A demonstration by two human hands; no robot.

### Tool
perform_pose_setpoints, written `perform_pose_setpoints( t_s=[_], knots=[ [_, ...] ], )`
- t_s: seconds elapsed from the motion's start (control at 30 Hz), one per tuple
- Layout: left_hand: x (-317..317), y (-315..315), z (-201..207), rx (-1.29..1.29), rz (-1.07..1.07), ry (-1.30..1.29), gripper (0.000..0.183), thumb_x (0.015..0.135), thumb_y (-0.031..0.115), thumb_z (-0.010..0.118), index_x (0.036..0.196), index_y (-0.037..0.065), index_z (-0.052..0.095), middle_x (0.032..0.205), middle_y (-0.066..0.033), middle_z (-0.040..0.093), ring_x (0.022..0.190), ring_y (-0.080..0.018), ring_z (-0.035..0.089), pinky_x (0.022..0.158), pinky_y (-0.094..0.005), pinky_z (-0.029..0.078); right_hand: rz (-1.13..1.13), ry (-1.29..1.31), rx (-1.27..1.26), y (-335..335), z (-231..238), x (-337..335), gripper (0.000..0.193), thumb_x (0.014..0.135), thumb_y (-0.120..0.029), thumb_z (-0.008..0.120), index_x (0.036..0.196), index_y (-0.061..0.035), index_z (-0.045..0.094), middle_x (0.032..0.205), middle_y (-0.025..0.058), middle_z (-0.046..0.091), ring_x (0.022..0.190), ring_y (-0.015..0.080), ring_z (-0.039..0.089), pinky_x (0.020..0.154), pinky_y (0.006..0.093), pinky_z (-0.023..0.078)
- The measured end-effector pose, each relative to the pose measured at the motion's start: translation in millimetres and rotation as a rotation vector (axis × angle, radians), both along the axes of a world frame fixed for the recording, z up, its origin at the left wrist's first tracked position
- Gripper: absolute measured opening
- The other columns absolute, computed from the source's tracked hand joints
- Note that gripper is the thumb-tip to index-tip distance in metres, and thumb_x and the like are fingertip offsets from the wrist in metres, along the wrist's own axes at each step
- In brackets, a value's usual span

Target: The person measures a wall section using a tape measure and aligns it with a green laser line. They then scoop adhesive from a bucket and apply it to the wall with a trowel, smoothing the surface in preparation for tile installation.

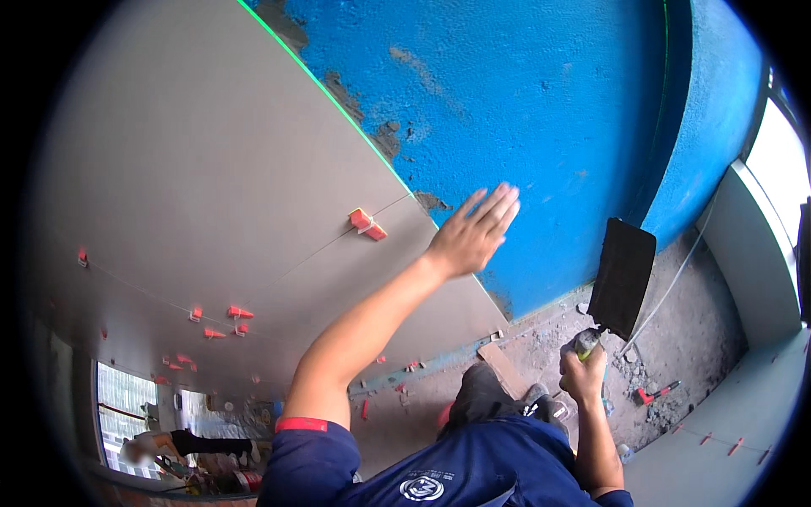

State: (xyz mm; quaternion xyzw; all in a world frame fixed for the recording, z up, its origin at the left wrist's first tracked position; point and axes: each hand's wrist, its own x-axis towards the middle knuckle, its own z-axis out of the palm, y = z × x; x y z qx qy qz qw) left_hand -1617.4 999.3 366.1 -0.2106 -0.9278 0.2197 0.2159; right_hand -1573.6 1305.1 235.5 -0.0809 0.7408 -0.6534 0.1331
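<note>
My left hand (477,232) is raised with its fingers stretched out and holds nothing. It is in front of the wall, by the edge of the large grey tiles (211,152); I cannot tell whether it touches them. In my right hand (583,370) is the handle of a trowel (623,277), its dark rectangular blade pointing up and away. Beyond the tile edge the wall is blue (524,110), with smears of grey mortar (387,139) along the border. A red tile-levelling wedge (367,224) sits on a tile joint near my left forearm.
A green laser line (321,84) runs along the tile edge. More red wedges (240,313) dot the joints. On the dusty floor lie rubble (634,367), a red-and-black hammer-like tool (657,393), a board (503,369) and a pale cable (672,283). Another person (194,444) is at lower left.
</note>
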Motion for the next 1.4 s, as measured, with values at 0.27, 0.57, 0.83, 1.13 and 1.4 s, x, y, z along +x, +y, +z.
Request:
perform_pose_setpoints(
  t_s=[0.27,0.57,0.83,1.13,1.4],
  knots=[
    [90,-74,68,0.189,0.144,0.556,0.049,0.090,0.023,0.058,0.133,-0.001,0.051,0.131,-0.0181,0.051,0.129,-0.0380,0.043,0.110,-0.0489,0.031,0.420,0.020,-0.080,-59,69,-7,0.026,0.084,-0.024,0.063,0.078,0.0009,0.057,0.063,0.0117,0.062,0.058,0.0210,0.063,0.056,0.0373,0.049],
    [101,-130,42,-0.212,0.291,0.609,0.061,0.095,0.043,0.050,0.137,-0.001,0.045,0.143,-0.0164,0.043,0.135,-0.0368,0.038,0.112,-0.0490,0.025,0.663,0.313,-0.013,-170,148,-5,0.048,0.083,-0.030,0.058,0.096,0.0151,0.051,0.071,0.0305,0.062,0.074,0.0471,0.063,0.071,0.0510,0.052],
    [97,-124,41,-0.242,0.288,0.607,0.059,0.095,0.041,0.048,0.137,0.000,0.048,0.145,-0.0161,0.043,0.137,-0.0346,0.037,0.114,-0.0469,0.022,0.653,0.229,0.093,-164,79,8,0.053,0.082,-0.030,0.059,0.096,0.0200,0.049,0.068,0.0317,0.060,0.073,0.0464,0.064,0.071,0.0505,0.052],
    [107,-119,48,-0.211,0.330,0.507,0.059,0.094,0.039,0.049,0.138,0.000,0.047,0.146,-0.0181,0.042,0.138,-0.0343,0.037,0.116,-0.0464,0.019,0.612,0.003,0.418,-123,-80,12,0.047,0.079,-0.035,0.065,0.091,0.0097,0.060,0.083,0.0309,0.065,0.084,0.0437,0.066,0.077,0.0483,0.054],
    [64,-61,9,-0.264,0.556,0.191,0.089,0.092,0.058,0.046,0.146,-0.009,0.024,0.155,-0.0274,0.016,0.145,-0.0422,0.014,0.117,-0.0511,0.010,0.222,-0.350,0.626,2,-176,21,0.045,0.078,-0.034,0.065,0.085,0.0107,0.065,0.084,0.0305,0.066,0.086,0.0414,0.067,0.079,0.0461,0.054]
  ],
)
